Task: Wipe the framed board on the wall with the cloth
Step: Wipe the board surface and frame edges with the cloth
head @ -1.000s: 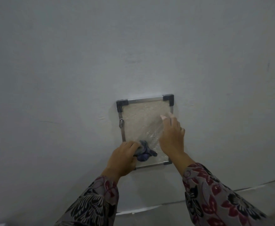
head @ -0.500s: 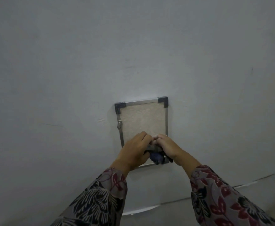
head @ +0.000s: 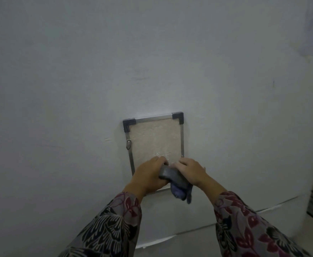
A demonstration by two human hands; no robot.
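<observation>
Now both hands met at the framed board's (head: pixel 155 141) lower edge: right hand (head: pixel 191 172) had left the glass, joining left hand (head: pixel 148 176), both clamped on cloth (head: pixel 176 181); probably regripping before wiping.

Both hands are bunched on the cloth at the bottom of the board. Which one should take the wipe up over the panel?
Left, probably. The left hand grips the bunched top of the cloth against the framed board, below the bare panel. The right hand sits at the right frame edge.
</observation>
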